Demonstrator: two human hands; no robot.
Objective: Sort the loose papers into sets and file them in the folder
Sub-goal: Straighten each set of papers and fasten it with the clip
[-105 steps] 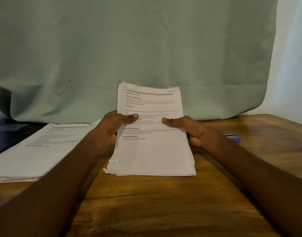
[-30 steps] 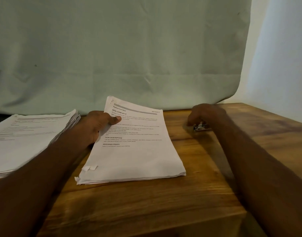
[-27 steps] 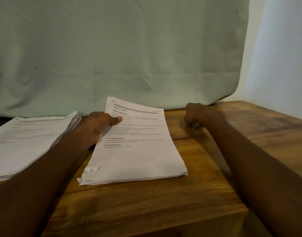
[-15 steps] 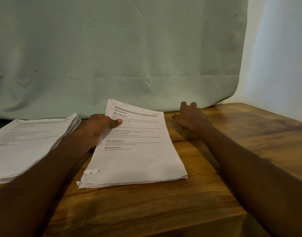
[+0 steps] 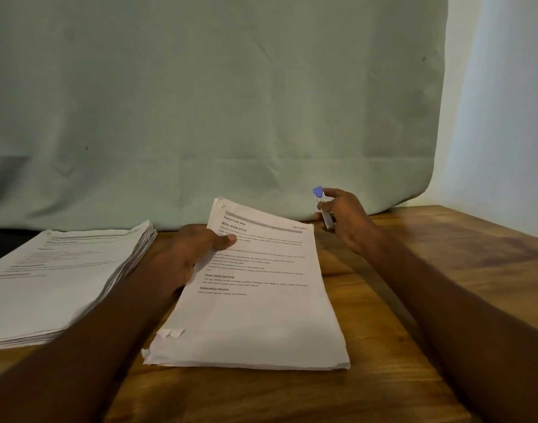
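Observation:
A set of printed white papers [image 5: 255,312] lies in the middle of the wooden table [image 5: 414,300], its far end lifted. My left hand [image 5: 188,257] grips its left edge, thumb on the top sheet. A torn scrap shows at its near left corner. My right hand [image 5: 344,218] is raised just beyond the set's far right corner and pinches a small silver stapler with a blue tip [image 5: 322,209]. A second, thicker pile of printed papers [image 5: 57,279] lies at the left. No folder is in view.
A pale green cloth [image 5: 216,102] hangs behind the table as a backdrop. A white wall [image 5: 505,117] stands at the right. Bare wood shows to the right of the middle set and at the table's near edge.
My right hand let go of the paper set, reached to the table on the right, and has now lifted a small blue-tipped stapler. My left hand kept its hold on the set.

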